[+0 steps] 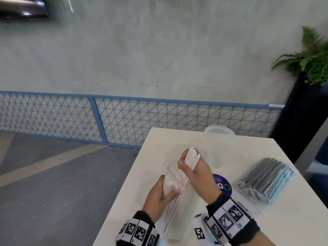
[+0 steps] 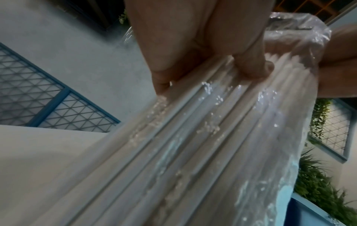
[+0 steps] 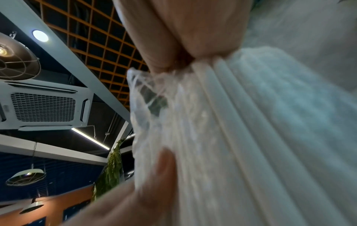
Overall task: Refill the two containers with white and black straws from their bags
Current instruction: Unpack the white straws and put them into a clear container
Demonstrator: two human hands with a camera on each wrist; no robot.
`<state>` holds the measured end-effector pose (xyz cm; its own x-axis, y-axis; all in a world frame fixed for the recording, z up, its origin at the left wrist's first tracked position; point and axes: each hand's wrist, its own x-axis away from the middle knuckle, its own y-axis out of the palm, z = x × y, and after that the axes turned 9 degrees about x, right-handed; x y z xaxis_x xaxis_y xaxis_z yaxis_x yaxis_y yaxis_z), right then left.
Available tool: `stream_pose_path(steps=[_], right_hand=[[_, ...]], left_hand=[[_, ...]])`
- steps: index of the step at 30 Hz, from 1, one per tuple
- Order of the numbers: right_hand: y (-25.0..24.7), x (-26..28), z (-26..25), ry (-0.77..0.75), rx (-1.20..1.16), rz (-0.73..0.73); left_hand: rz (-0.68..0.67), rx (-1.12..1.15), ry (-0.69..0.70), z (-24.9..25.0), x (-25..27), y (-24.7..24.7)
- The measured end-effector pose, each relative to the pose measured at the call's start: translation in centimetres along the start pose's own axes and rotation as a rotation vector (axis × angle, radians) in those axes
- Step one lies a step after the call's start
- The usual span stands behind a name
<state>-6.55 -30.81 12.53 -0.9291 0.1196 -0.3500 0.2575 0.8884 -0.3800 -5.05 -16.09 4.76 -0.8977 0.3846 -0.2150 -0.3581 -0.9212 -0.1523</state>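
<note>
Right hand (image 1: 195,167) closed in a firm grip around a bunch of white straws (image 1: 192,157), tips fanned out above the fingers, the lower part still inside the clear bag (image 1: 175,210). Left hand (image 1: 159,194) gripping that bag from its left side, thumb pressed on the front, fingers (image 2: 249,67) curled onto the film over the straws. Seen from the left wrist: thin crinkled plastic, glossy, with small bright glints, stretched over long smooth white tubes lying parallel. Seen from the right wrist: bag mouth bunched and wrinkled just under the grip, straws matte and pale, running straight down.

Bag standing tilted on the near part of the white tabletop (image 1: 159,137), leaning away from the person. Just behind it, a clear container (image 1: 184,153), hard to make out against the white; farther back on the right, a translucent frosted container (image 1: 219,144), round, upright. Between the right wrist and that container, a round purple sticker (image 1: 222,185) flat on the tabletop. On the right side, well apart from the hands, a sealed bag of black straws (image 1: 266,181), lying flat, dark tubes packed tight under shiny wrinkled film
</note>
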Motion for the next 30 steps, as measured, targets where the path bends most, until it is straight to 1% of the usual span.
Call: stream_pose_path(steps=[2, 3, 4, 6, 8, 10, 13, 16, 20, 25, 29, 30], right_hand=[[-0.6, -0.6, -0.6, -0.013, -0.021, 0.027], [-0.9, -0.8, -0.8, -0.019, -0.013, 0.008], [-1.3, -0.9, -0.8, -0.009, 0.009, -0.038], [-2.0, -0.8, 0.0, 0.04, 0.095, -0.2], [-2.4, -0.6, 0.7, 0.069, 0.28, -0.379], [-2.8, -0.6, 1.1, 0.061, 0.414, -0.455], [-2.8, -1.0, 1.1, 0.019, 0.469, -0.494], [-2.0, -0.9, 1.5, 0.003, 0.494, -0.456], [-0.8, -0.2, 2.0, -0.026, 0.381, -0.317], [-0.7, -0.3, 2.2, 0.049, 0.194, -0.159], [-1.0, -0.7, 1.8, 0.1, 0.007, -0.085], [-1.1, -0.8, 1.7, 0.118, -0.027, -0.086]], left_hand=[[0.011, -0.005, 0.002, -0.3, 0.0, -0.1], [0.013, -0.001, -0.002, -0.3, 0.0, -0.1], [0.012, 0.011, -0.007, -0.4, 0.1, -0.1], [0.012, 0.061, -0.025, -0.6, 0.1, -0.3], [-0.006, 0.096, -0.054, -0.6, 0.1, -0.6], [-0.06, 0.11, -0.081, -0.4, 0.0, -0.7], [-0.116, 0.089, -0.099, -0.1, -0.1, -0.4], [-0.11, 0.105, -0.081, 0.2, -0.1, -0.2], [-0.063, 0.122, -0.052, 0.3, -0.2, -0.4], [-0.017, 0.104, -0.037, 0.2, -0.3, -0.4], [-0.016, 0.098, -0.036, 0.3, -0.5, -0.3], [-0.017, 0.102, -0.034, 0.3, -0.5, -0.3]])
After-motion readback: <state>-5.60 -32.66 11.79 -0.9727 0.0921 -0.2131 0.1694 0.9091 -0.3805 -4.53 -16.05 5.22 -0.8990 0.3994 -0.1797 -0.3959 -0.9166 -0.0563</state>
